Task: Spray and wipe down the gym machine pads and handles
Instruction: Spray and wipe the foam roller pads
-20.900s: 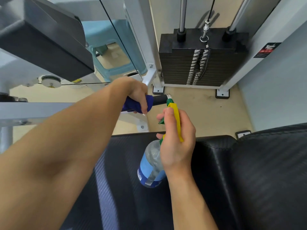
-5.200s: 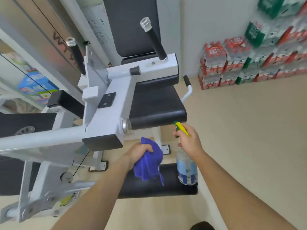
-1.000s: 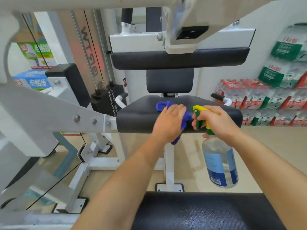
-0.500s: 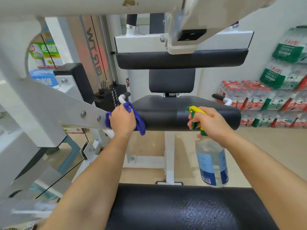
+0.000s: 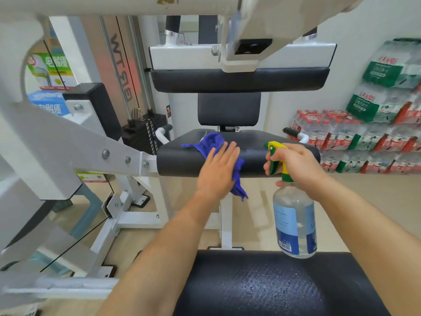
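Observation:
My left hand (image 5: 218,169) lies flat with straight fingers on a blue cloth (image 5: 210,142), pressing it onto the front of the black seat pad (image 5: 177,158) of the gym machine. Part of the cloth hangs below the pad's front edge. My right hand (image 5: 298,165) grips the green and yellow trigger head of a clear spray bottle (image 5: 295,222), held upright just right of the cloth, in front of the pad. A second black pad (image 5: 262,286) near me at the bottom shows droplets. Short black handles (image 5: 290,132) stick out on both sides of the seat.
A white machine arm (image 5: 68,144) crosses at the left and a white beam (image 5: 136,5) runs overhead. Another black pad (image 5: 239,79) and a backrest (image 5: 229,109) sit behind the seat. The weight stack (image 5: 141,135) stands back left. Bottled-water packs (image 5: 373,133) line the right wall.
My left hand has slid the cloth from the seat pad's left end back toward its middle and now lies flat on it. The bottle has stayed in about the same place.

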`<state>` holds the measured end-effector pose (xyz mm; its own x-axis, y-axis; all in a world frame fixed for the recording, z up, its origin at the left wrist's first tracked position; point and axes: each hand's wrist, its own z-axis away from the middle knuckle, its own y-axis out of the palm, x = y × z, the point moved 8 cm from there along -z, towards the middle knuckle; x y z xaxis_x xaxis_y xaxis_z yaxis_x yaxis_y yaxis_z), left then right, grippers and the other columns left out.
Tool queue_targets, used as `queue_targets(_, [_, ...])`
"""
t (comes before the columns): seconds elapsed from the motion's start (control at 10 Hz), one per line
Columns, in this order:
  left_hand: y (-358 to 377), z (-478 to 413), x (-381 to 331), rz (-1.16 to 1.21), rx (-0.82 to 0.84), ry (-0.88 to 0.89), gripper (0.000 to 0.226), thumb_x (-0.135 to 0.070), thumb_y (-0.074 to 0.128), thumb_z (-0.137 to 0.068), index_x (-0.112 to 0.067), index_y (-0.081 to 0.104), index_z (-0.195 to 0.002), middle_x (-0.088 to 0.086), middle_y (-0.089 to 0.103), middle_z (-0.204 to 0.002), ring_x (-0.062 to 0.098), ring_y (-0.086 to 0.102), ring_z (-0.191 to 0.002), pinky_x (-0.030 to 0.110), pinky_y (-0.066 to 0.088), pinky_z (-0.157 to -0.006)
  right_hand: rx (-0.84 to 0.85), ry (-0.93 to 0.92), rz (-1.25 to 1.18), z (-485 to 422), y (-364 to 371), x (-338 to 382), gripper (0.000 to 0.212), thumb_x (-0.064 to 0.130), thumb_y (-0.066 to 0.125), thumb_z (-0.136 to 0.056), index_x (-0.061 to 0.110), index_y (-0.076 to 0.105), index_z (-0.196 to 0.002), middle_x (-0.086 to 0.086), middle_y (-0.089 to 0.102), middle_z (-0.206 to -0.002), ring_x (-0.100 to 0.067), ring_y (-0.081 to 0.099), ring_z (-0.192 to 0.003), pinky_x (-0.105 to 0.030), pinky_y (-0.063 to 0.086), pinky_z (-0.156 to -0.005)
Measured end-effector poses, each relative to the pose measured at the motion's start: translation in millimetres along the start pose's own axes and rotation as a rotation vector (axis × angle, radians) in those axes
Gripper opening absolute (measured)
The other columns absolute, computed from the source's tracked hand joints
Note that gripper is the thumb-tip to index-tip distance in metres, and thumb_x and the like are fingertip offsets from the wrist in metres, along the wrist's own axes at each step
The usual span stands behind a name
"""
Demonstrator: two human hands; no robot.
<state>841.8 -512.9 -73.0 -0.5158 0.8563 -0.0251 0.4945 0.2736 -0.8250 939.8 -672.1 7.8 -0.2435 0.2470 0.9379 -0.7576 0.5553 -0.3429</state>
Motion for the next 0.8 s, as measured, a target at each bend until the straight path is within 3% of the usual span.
queue_targets(0.1, [-13.8, 13.0, 63.3, -0.166, -0.063, -0.145, 0.068, -0.03, 0.052, -0.096, -0.006, 0.026, -0.155, 0.012, 0.021, -0.165, 0.03, 0.019, -0.152, 0.046, 0.019, -0.123, 0.012, 0.001, 0.012, 0.3, -1.9, 0.8, 0.012, 0.017, 0.054, -0.097, 0.014, 0.066, -0.099, -0.008, 0.075, -0.086, -0.019, 0.066, -0.082, -0.039, 0.054, -0.074])
queue_targets(0.2, [-21.4, 32.4, 109.9, -0.214, -0.055, -0.406, 0.067, -0.026, 0.044, -0.101, 0.003, 0.017, -0.156, 0.022, 0.01, -0.165, 0.039, 0.007, -0.153, 0.047, 0.017, -0.124, 0.028, 0.011, 0.008, -0.4, 2.1, 0.9, 0.012, 0.016, 0.054, -0.097, 0.012, 0.066, -0.1, -0.009, 0.074, -0.085, -0.021, 0.066, -0.082, -0.037, 0.053, -0.072])
queue_targets(0.4, [-17.3, 50.6, 93.0, 0.559, -0.309, -1.205, 0.092, -0.016, 0.056, -0.095, 0.011, -0.011, -0.152, 0.033, -0.014, -0.161, 0.043, 0.018, -0.15, 0.039, 0.033, -0.118, 0.067, 0.003, 0.038, 1.3, 12.2, 5.6, 0.012, 0.017, 0.055, -0.097, 0.015, 0.065, -0.101, -0.01, 0.076, -0.088, -0.02, 0.066, -0.083, -0.036, 0.052, -0.071])
queue_targets(0.5, [-8.5, 50.9, 67.1, 0.806, -0.332, -1.437, 0.088, -0.014, 0.054, -0.096, 0.01, -0.008, -0.154, 0.026, -0.009, -0.164, 0.036, 0.019, -0.151, 0.039, 0.028, -0.12, 0.042, 0.026, -0.011, 3.4, -2.5, 3.2, 0.011, 0.016, 0.055, -0.096, 0.014, 0.065, -0.1, -0.009, 0.074, -0.085, -0.021, 0.067, -0.083, -0.037, 0.053, -0.073])
queue_targets(0.6, [6.4, 47.5, 35.5, 1.011, -0.303, -1.417, 0.072, -0.009, 0.046, -0.098, 0.004, 0.008, -0.157, 0.018, 0.011, -0.165, 0.035, 0.021, -0.151, 0.047, 0.028, -0.121, -0.011, 0.064, -0.083, 6.4, -24.0, -1.2, 0.011, 0.013, 0.056, -0.096, 0.012, 0.065, -0.1, -0.009, 0.073, -0.082, -0.023, 0.068, -0.081, -0.04, 0.052, -0.077])
queue_targets(0.7, [15.3, 38.6, -14.3, 0.954, -0.133, -1.332, 0.063, -0.003, 0.043, -0.099, 0.01, 0.013, -0.153, 0.025, 0.026, -0.158, 0.04, 0.035, -0.143, 0.044, 0.038, -0.112, -0.044, 0.047, -0.074, 11.2, -43.2, -1.7, 0.013, 0.014, 0.057, -0.094, 0.013, 0.067, -0.103, -0.006, 0.073, -0.08, -0.022, 0.068, -0.08, -0.037, 0.051, -0.073])
queue_targets(0.8, [22.1, 35.9, -42.8, 0.86, 0.162, -1.192, 0.047, -0.005, 0.046, -0.099, 0.006, 0.036, -0.143, 0.019, 0.056, -0.132, 0.038, 0.057, -0.119, 0.037, 0.046, -0.094, -0.077, 0.005, -0.055, 20.9, -56.9, 4.0, 0.013, 0.013, 0.057, -0.094, 0.014, 0.068, -0.101, -0.003, 0.073, -0.077, -0.02, 0.068, -0.079, -0.035, 0.05, -0.07])
